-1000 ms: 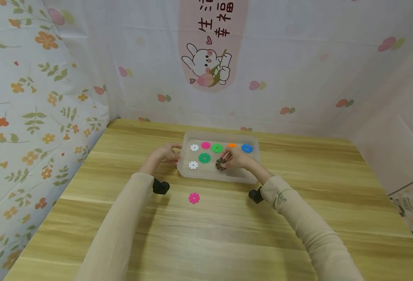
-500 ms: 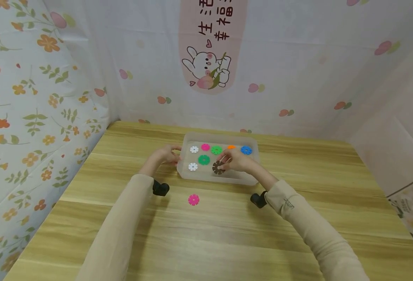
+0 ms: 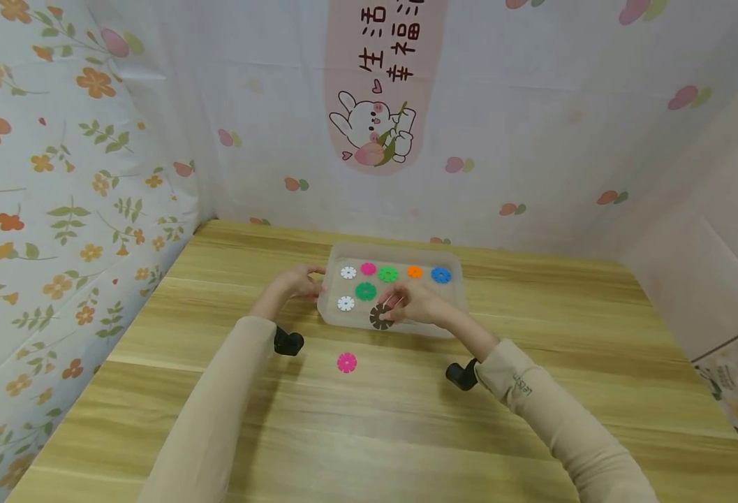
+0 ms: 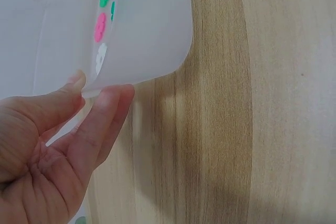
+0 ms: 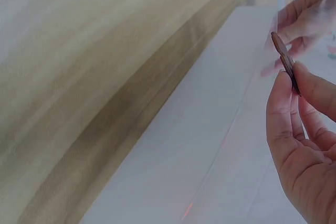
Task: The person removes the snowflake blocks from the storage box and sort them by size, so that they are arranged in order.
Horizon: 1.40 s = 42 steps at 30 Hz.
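My right hand pinches a brown notched snowflake disc between thumb and fingers, over the near wall of the translucent plastic box. Seen edge-on, the same brown disc stands tilted in the right wrist view. At the box's left end my left hand grips the rim; the left wrist view has its thumb on the rim and its fingers against the outer wall. Inside lie two white discs, a pink one, a light green, a darker green, an orange and a blue.
A pink disc lies on the wood-grain table in front of the box. Printed cloth hangs behind the table and along its left side. Black wrist mounts stick out by both sleeves.
My right hand has drawn the brown disc left and toward me, from inside the box to its near wall. The orange disc shows fully now. The left hand keeps its hold.
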### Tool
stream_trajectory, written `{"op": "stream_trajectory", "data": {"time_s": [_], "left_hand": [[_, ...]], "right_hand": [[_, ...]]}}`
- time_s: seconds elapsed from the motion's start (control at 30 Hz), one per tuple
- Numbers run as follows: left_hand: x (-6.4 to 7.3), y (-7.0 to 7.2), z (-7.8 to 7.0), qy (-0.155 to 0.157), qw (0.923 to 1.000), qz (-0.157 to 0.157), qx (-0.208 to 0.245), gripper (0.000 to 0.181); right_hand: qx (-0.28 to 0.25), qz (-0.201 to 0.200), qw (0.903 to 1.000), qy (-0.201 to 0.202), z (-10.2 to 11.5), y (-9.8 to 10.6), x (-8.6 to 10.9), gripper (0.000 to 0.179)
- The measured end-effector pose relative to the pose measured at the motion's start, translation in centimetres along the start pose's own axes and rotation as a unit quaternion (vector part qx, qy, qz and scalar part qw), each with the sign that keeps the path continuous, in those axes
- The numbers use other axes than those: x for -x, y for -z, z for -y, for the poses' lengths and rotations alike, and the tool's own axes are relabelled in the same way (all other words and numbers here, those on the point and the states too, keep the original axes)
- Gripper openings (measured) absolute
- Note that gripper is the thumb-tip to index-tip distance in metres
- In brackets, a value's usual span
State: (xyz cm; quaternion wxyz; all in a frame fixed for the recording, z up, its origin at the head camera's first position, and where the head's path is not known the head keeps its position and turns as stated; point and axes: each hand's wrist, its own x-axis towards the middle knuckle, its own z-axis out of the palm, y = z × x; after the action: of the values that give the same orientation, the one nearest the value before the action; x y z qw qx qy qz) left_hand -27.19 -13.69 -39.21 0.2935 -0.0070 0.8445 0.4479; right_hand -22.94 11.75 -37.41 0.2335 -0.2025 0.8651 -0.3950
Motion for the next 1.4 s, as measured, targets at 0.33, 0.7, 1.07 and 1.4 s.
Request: {"op": "stream_trajectory", "data": {"time_s": [0.33,0.7,1.07,1.4], "left_hand": [[-0.2,-0.1,-0.2,0.009,0.9999,0.0,0.01,0.052],[0.1,-0.3,0.0,0.01,0.9999,-0.001,0.009,0.052],[0.0,-0.2,-0.1,0.018,0.9998,-0.009,0.002,0.052],[0.1,-0.2,-0.2,0.022,0.9996,-0.005,0.014,0.053]], "right_hand": [[0.033,0.02,0.998,0.049,0.1,-1.8,0.8,0.021],[0.033,0.065,0.9949,0.07,-0.4,-4.2,1.6,0.017],[0.026,0.077,0.9949,0.06,-1.0,-5.3,1.7,0.017],[0.033,0.067,0.9957,0.055,-1.6,-5.5,1.9,0.017]]}}
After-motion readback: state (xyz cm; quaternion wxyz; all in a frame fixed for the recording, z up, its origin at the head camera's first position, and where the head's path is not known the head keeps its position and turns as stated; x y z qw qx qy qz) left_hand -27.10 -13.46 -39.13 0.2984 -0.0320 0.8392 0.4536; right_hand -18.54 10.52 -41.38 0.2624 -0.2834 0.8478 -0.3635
